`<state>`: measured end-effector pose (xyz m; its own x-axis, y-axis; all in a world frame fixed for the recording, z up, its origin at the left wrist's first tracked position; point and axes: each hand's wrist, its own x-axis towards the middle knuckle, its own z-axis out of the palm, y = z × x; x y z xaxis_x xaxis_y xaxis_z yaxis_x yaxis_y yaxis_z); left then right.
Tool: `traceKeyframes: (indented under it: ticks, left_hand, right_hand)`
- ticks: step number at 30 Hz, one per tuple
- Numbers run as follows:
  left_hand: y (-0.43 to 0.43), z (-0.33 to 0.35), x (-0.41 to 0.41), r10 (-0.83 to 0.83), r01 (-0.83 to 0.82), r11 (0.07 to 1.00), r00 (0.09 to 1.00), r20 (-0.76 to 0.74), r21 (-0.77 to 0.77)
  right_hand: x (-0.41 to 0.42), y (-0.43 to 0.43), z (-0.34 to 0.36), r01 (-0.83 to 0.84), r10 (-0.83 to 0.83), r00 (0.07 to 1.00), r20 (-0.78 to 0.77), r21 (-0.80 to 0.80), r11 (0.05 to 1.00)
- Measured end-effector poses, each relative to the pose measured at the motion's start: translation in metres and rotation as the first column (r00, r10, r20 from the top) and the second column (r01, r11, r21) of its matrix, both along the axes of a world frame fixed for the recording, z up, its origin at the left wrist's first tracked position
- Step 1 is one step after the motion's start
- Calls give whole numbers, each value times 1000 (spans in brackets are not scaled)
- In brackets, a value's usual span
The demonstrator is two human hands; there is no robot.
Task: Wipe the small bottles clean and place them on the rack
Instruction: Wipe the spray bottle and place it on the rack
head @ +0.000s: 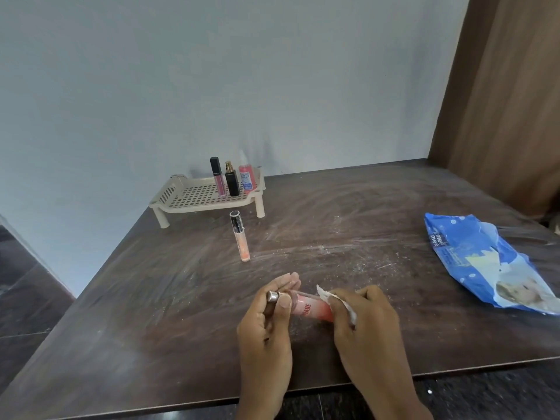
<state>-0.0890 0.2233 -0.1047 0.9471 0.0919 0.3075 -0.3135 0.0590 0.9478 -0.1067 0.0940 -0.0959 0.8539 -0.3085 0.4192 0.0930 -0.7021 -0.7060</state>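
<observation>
Here both hands meet low in the head view, just above the near part of the dark brown counter (333,222), clamped on the two ends of one pink bottle (309,309). The left hand (266,322) pinches the bottle near its silver cap (272,297), thumb across the front and fingers behind, so the cap pokes out to the left. The right hand (363,325) grips a white wipe (328,296) folded around the bottle's other end, with its fingers curled over wipe and bottle together. The bottle lies roughly level between the hands, tilted a little down to the right, with red lettering showing along its side. Farther back on the counter, just in front of the rack, is an orange tube (241,237) with a dark and clear cap; whether it stands or lies flat I cannot tell. The beige rack (197,197), a perforated tray on short legs, sits at the far left of the counter against the pale wall. Three things stand upright in a row at its right end: a pink lip gloss tube (218,177) with a black cap, a black perfume bottle (231,180) with a gold neck, and a pink spray bottle (247,177) with a label. A crumpled blue wipes packet (485,265) lies at the right side of the counter, well apart from the hands. White smears and specks streak the counter's surface.
</observation>
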Motion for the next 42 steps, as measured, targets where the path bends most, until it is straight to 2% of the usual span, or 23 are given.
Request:
traceKeyframes:
  ticks: [5,8,12,14,19,25,28,34,42]
  left_hand:
    - [3,0,-1,-30,30,999,1000,-2,40]
    - [5,1,-1,-72,75,994,997,-40,82]
    - [3,-1,0,-49,57,988,997,-64,145]
    - [3,-2,0,-15,23,991,998,-67,129]
    - [4,0,-2,-33,36,999,996,-85,28]
    - [3,0,-2,-23,23,993,1000,0,116]
    - [3,-1,-3,-20,16,990,1000,25,142]
    - [5,-2,-2,-29,28,997,1000,4,74]
    - [3,-1,-4,24,-32,980,999,44,195]
  right_hand:
    - [1,35,21,-158,154,983,103,36,987]
    - [2,38,18,-180,174,973,154,26,983]
    - [-1,30,6,-162,145,976,160,99,982]
    - [-2,32,6,-162,143,978,152,116,980]
    - [1,29,8,-144,137,983,119,52,988]
    - [7,2,2,12,-13,998,69,13,1000]
    - [7,14,8,-41,41,998,56,0,999]
    - [4,31,11,-166,168,977,130,-26,986]
    - [7,5,0,-22,22,997,80,6,1000]
